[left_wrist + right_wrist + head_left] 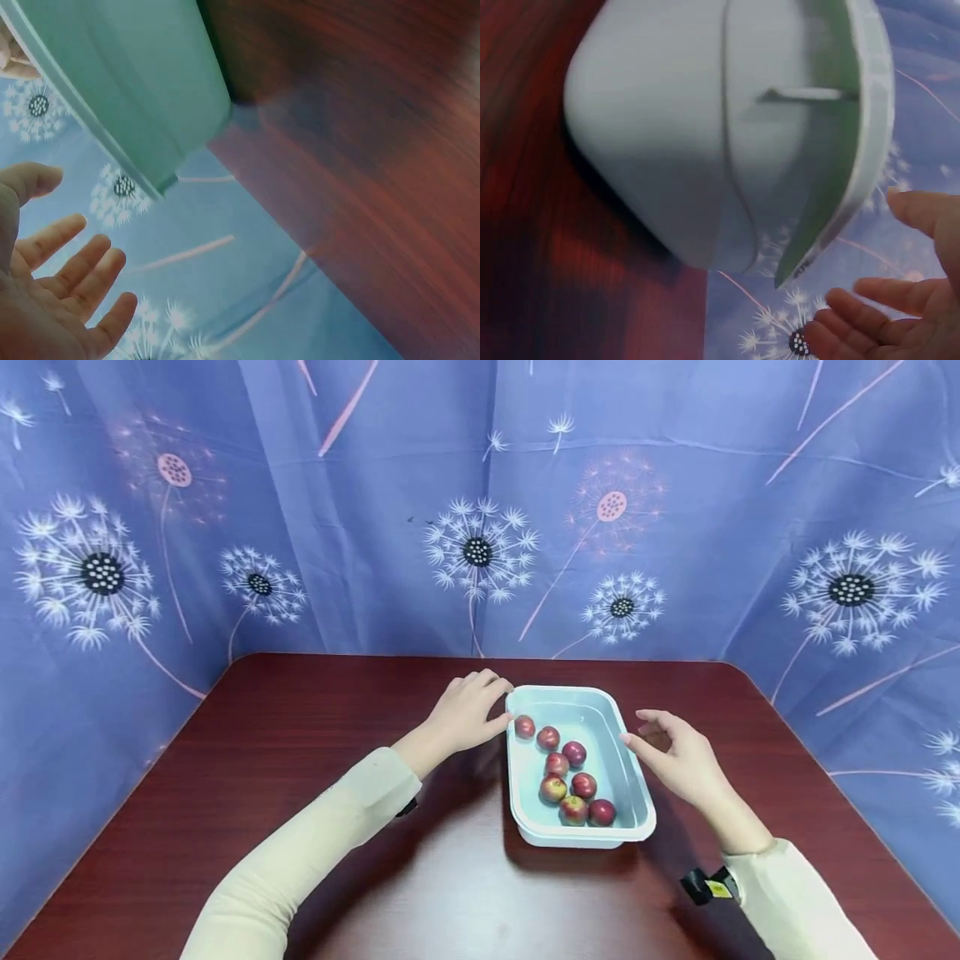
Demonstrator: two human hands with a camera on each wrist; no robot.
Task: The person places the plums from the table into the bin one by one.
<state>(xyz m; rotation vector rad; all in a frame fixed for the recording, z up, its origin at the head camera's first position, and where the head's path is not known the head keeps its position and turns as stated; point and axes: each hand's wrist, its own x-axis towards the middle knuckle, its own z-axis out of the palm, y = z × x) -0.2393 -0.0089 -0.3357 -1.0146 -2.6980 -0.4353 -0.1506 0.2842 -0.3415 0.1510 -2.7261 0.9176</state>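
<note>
A pale blue plastic basin [618, 777] stands on the table with several red plums [557, 764] lying on its bottom, some tinged yellow. My left hand [467, 710] is beside its left rim, fingertips and thumb right at the far left corner. In the left wrist view, that hand's fingers [81, 266] are spread and relaxed next to the basin's outer wall [154, 82]. On the other side, my right hand [678, 756] has its thumb at the right rim, the fingers loosely bent. The right wrist view shows these fingers [862, 322] holding nothing, below the basin's lip [870, 112].
The dark red wooden table [315, 710] extends around the basin. A blue curtain [375, 527] with dandelion prints hangs behind the table and along both sides. A black strap with a yellow label [718, 889] sits at the right wrist.
</note>
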